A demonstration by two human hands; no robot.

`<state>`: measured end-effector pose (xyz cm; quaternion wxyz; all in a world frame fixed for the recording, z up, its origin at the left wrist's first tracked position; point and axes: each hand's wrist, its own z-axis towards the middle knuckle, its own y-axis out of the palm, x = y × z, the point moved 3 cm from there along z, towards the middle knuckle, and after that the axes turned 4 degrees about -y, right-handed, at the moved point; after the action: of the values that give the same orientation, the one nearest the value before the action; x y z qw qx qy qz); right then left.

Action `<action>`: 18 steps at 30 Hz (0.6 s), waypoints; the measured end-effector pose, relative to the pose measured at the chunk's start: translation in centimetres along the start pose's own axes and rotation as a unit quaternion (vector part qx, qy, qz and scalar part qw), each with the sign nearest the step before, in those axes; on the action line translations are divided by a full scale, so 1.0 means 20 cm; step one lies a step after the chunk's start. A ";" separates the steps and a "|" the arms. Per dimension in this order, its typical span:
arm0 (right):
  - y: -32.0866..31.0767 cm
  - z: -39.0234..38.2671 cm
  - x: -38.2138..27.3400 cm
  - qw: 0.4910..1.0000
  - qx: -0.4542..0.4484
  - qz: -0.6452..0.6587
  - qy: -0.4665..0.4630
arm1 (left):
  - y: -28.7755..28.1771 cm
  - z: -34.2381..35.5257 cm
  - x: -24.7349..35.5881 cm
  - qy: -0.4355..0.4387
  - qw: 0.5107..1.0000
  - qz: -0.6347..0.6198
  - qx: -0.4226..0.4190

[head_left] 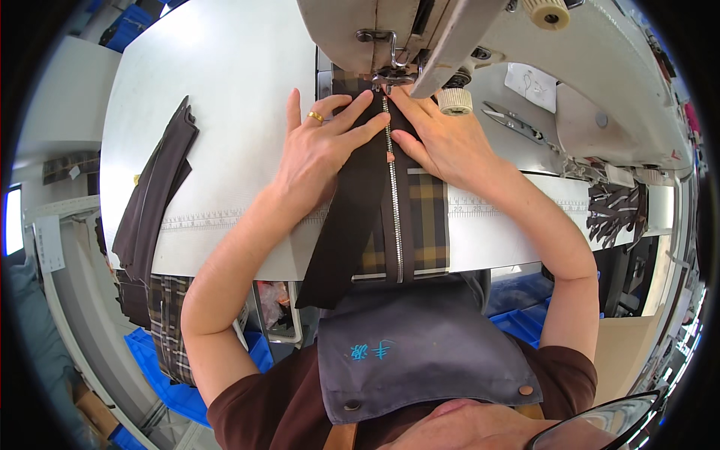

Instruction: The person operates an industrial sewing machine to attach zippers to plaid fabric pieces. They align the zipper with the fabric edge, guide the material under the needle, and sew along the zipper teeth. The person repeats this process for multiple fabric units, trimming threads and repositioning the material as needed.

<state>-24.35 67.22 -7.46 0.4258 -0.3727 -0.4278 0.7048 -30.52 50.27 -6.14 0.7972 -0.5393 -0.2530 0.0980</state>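
Under the needle area of the white sewing machine [394,75], a metal-toothed zipper [395,202] runs along dark tape toward my body. It lies over a brown-and-yellow plaid fabric piece [429,225]. Along the zipper's left side, a dark fabric strip [341,232] hangs past the table edge. My left hand [322,146], a ring on one finger, rests on the dark strip with fingers spread, its fingertips just short of the presser foot. Stretched flat, my right hand [442,139] lies on the fabric right of the zipper teeth, fingertips near the foot. The stitching point is partly hidden.
Dark fabric strips [154,195] are stacked on the table at left; plaid pieces [171,322] hang below them. Thread snips [514,120] lie right of the machine's needle. A printed ruler [217,217] crosses the white table. Blue bins [176,394] stand below.
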 end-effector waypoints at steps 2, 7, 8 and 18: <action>0.00 0.01 0.01 1.000 0.008 0.002 0.003 | 0.01 0.02 -0.02 0.006 1.000 0.006 0.001; 0.01 0.02 0.02 1.000 -0.005 -0.014 0.008 | 0.02 0.03 -0.05 0.015 1.000 -0.007 0.005; 0.01 0.02 0.03 1.000 -0.010 -0.019 0.013 | 0.03 0.04 -0.05 0.015 1.000 -0.003 -0.002; -1.02 -0.51 0.24 0.966 0.193 -0.158 0.067 | 0.01 0.03 -0.03 -0.009 1.000 -0.018 -0.008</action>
<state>-11.23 80.00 6.90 0.6231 -0.2575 -0.3077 0.6714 -31.31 50.61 -6.32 0.7924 -0.5397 -0.2710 0.0864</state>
